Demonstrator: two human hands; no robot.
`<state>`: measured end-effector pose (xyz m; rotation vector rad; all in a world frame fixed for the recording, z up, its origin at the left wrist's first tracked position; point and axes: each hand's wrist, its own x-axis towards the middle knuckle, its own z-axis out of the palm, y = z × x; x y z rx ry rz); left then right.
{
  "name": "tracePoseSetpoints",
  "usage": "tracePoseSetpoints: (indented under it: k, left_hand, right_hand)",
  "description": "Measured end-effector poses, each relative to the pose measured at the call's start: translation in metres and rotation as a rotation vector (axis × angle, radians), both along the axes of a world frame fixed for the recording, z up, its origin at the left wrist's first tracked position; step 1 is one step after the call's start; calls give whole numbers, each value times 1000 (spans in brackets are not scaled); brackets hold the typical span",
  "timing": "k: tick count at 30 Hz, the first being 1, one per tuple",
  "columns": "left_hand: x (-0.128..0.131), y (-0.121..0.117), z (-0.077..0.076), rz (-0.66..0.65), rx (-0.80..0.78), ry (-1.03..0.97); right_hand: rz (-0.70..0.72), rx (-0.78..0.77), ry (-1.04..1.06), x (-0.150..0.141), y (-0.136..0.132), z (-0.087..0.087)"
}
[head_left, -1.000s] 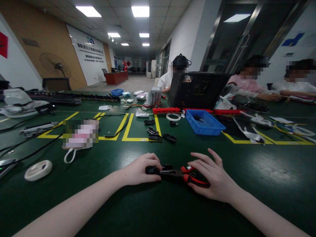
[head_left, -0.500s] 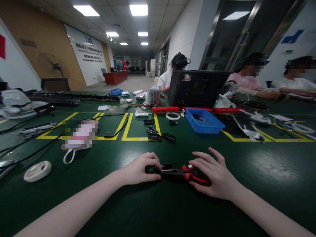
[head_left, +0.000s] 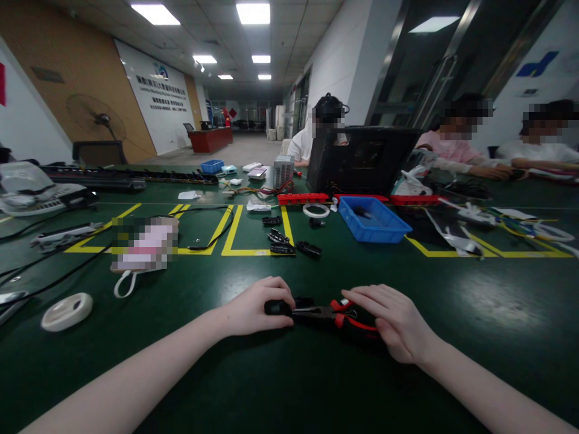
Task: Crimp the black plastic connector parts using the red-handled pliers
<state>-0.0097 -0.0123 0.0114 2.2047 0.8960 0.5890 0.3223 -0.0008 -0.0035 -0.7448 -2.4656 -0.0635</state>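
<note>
Between the thumb and fingers of my left hand (head_left: 265,307) is a small black plastic part (head_left: 277,308), its far side hidden by the fingers. Needle-nose pliers (head_left: 319,312) with red and black handles lie low over the table, their jaw tips meeting the right end of that part. My right hand (head_left: 395,325) is at the pliers' handles, its fingers together over the upper handle and its thumb bent by the end of the lower one. Just behind the jaws lies another black piece (head_left: 304,301), partly covered.
Several black plastic pieces (head_left: 280,236) lie ahead by yellow tape. A blue tray (head_left: 375,223) stands right of them, near a white ring (head_left: 315,210). On the left are a phone (head_left: 151,244), a white oval object (head_left: 67,311) and cables. Co-workers sit across the green table (head_left: 217,386).
My right hand's fingers, spread and raised before, have come together and lowered over the upper handle, and the thumb has drawn back. My left hand keeps its hold on the black part.
</note>
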Motion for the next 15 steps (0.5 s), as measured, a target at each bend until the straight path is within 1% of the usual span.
tracePoseSetpoints:
  k: [3,7,10,15]
  left_hand:
    - [0,0,1,1,-6,6]
    - [1,0,1,-7,8,1]
    - [1,0,1,-11,11,-2]
    - [0,0,-1,-11,19,-8]
  right_hand:
    - [-1,-3,20,3,2,-4]
    - [1,34,45,3,7,-6]
    - [4,53,39,2,8,-5]
    - [-28,62,3,0,7,-2]
